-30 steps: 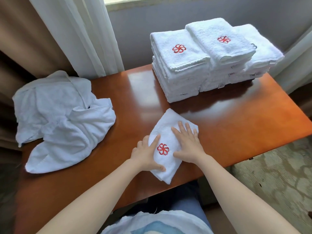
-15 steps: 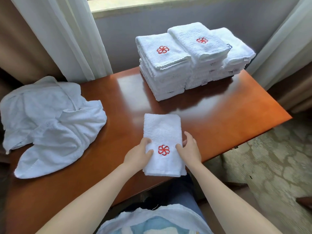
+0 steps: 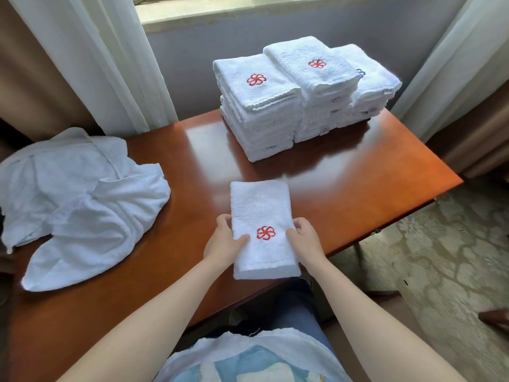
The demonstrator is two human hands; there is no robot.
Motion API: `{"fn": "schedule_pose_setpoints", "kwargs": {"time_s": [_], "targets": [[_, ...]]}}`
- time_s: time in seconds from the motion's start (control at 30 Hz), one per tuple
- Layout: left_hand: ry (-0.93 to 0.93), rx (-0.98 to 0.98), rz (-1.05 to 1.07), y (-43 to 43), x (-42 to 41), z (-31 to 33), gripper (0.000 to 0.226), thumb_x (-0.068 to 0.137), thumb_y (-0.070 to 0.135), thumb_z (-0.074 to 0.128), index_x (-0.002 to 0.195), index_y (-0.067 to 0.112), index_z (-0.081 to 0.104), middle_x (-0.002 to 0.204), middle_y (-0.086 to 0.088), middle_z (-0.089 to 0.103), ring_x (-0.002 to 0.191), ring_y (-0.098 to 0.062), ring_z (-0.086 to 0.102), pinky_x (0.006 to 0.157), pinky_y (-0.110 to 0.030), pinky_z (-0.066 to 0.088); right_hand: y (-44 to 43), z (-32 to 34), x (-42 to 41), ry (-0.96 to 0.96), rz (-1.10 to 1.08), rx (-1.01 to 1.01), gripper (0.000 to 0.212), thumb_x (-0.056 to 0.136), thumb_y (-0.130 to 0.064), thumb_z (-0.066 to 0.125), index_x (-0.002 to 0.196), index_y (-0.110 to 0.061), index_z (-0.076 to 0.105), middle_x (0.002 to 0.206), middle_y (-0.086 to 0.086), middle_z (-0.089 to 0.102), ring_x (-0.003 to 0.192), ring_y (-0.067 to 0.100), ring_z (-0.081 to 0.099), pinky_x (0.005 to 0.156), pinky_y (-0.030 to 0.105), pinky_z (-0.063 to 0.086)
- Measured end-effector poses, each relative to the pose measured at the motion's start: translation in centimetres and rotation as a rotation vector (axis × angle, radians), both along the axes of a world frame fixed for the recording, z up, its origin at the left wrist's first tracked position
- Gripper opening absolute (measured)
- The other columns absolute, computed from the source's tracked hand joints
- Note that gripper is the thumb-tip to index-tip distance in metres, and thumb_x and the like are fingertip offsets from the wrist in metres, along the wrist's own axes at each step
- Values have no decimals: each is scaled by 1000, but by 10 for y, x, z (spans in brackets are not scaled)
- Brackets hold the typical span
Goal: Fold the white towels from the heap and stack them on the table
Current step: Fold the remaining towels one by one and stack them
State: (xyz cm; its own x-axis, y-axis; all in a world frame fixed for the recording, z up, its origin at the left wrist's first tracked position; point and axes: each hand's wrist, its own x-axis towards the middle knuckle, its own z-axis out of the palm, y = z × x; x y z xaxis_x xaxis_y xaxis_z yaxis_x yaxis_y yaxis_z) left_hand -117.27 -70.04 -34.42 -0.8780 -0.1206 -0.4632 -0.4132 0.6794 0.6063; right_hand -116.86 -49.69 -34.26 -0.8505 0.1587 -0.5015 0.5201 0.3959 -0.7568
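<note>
A folded white towel (image 3: 260, 213) with a red flower emblem lies lengthwise at the near edge of the brown table (image 3: 358, 188). My left hand (image 3: 224, 241) grips its left side, thumb on top. My right hand (image 3: 304, 241) grips its right side the same way. The towel's near end sticks out past the table's edge. A heap of unfolded white towels (image 3: 80, 199) lies on the table's left end. Three stacks of folded towels (image 3: 297, 95) stand side by side at the far edge.
White curtains (image 3: 91, 59) hang behind the table at the left and right, with a window sill (image 3: 220, 9) between them. Patterned carpet (image 3: 440, 257) shows to the right of the table. My lap is below the table's near edge.
The towel has been turned from a slant to lie straight. My hands went from pressing flat on top of it to gripping its two sides.
</note>
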Motion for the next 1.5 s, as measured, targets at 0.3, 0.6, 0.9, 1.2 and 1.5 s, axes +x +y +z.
{"fn": "schedule_pose_setpoints", "kwargs": {"time_s": [0.3,0.6,0.9,1.2,1.5], "targets": [[-15,-72,-55,-2,-8,-2,64,80,41,75,128,28,34,115,8,54,91,-12,62,75,-41,60,17,2,-1,-141,157,174,17,84,-23,62,93,-28,48,89,-5,61,80,13,62,77,44,59],[40,30,144,9,-76,10,56,90,41,64,135,15,43,130,-1,54,101,-16,56,85,-35,52,13,12,-67,-58,-15,-10,29,91,-26,63,118,-22,54,101,-11,58,91,10,58,92,43,55],[-106,71,418,19,-126,-2,46,99,50,47,71,14,43,61,2,39,54,-14,40,52,-28,29,8,5,-128,-235,-209,-190,58,94,-30,61,131,13,49,132,31,52,122,48,50,102,60,42],[-58,-1,426,23,-128,-9,30,101,39,46,85,14,52,76,4,50,68,-15,47,54,-29,30,15,-7,-156,-225,-194,-205,12,94,-22,65,82,-21,66,96,-1,68,84,10,61,79,30,54],[10,95,426,21,-116,-7,25,96,41,56,100,17,61,91,6,61,84,-15,59,62,-26,44,21,1,-146,-107,-145,-189,9,91,-15,64,93,-23,68,100,-6,69,95,10,64,84,27,53]]}}
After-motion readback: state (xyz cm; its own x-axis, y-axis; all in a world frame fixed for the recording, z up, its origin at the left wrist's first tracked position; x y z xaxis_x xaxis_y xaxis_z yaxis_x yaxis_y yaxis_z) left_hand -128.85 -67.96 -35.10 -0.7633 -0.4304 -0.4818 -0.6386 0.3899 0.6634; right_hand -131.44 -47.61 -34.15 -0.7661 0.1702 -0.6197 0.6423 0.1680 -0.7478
